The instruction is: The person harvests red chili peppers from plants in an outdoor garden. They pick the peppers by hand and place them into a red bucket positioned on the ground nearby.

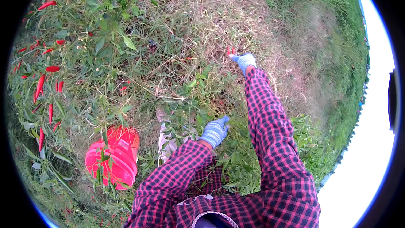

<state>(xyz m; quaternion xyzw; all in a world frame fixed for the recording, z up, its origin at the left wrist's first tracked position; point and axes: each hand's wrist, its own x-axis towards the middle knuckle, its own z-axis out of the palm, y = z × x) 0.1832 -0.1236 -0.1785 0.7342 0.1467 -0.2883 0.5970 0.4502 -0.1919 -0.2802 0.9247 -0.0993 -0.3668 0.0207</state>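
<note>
My right hand [245, 62], in a blue-and-white glove, reaches far forward over dry grass. Its fingers are closed on a red chili pepper [228, 51] that sticks up past the fingertips. Closer to me, my left hand [214, 132] wears the same kind of glove and is held low beside green pepper leaves [236, 154]. Its fingers are drawn together, but whatever may be in them is too small or hidden to make out. A few red spots show in the grass ahead of the left hand.
A red bucket [93, 160] stands at the left, partly covered by hanging leaves and green peppers. Pepper plants with many ripe red chilies [40, 86] fill the far left. A whitish cloth or sack [168, 145] lies beside my left forearm. Taller green grass [337, 59] grows at the right.
</note>
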